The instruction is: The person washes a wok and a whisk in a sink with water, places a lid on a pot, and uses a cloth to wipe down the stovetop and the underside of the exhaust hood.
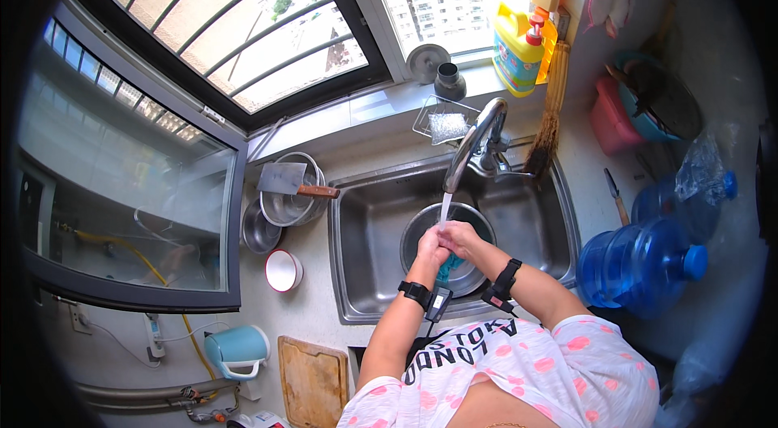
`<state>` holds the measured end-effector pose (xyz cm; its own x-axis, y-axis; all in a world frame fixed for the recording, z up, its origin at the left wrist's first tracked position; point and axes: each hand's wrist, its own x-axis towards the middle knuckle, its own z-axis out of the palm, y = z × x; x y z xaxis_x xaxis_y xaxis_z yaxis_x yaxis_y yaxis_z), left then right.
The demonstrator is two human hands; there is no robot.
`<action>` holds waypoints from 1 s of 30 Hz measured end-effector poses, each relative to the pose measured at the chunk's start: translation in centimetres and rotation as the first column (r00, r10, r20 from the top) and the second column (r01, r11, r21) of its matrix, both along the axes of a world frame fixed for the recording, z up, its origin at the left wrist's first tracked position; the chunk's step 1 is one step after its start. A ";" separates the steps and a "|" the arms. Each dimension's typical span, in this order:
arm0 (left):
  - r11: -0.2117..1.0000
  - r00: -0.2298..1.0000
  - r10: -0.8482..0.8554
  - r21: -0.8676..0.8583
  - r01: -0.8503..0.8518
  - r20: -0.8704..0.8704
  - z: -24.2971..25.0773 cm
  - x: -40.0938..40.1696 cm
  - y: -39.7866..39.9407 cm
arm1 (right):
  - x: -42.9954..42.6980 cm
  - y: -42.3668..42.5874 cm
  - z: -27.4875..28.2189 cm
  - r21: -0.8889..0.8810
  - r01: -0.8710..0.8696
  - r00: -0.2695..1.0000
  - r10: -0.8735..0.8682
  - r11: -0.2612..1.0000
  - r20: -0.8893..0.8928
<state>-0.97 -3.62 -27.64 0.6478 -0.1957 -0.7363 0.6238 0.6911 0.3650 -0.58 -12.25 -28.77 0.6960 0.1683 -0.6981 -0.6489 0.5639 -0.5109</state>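
Water runs from the curved chrome faucet (474, 139) onto my two hands, which are pressed together over a round metal basin (412, 233) in the stainless steel sink (377, 245). My left hand (430, 244) and my right hand (460, 238) touch each other just under the stream. A teal cloth (448, 268) shows right below them and hangs into the basin; its upper part is hidden by the hands, and both appear closed on it. Each wrist wears a black strap with a small device.
Left of the sink are a cleaver (285, 179) lying across bowls, a white bowl (284, 270) and a wooden cutting board (313, 379). A large blue water jug (632, 267) lies to the right. Detergent bottles (518, 54) and a straw brush (550, 118) stand behind. An open window sash (134, 185) juts in left.
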 end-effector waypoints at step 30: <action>0.960 0.973 0.230 -0.159 -0.231 -0.022 -4.8 1.2 0.0 | 0.4 -0.4 -0.6 0.241 0.079 0.995 -0.062 0.967 -0.077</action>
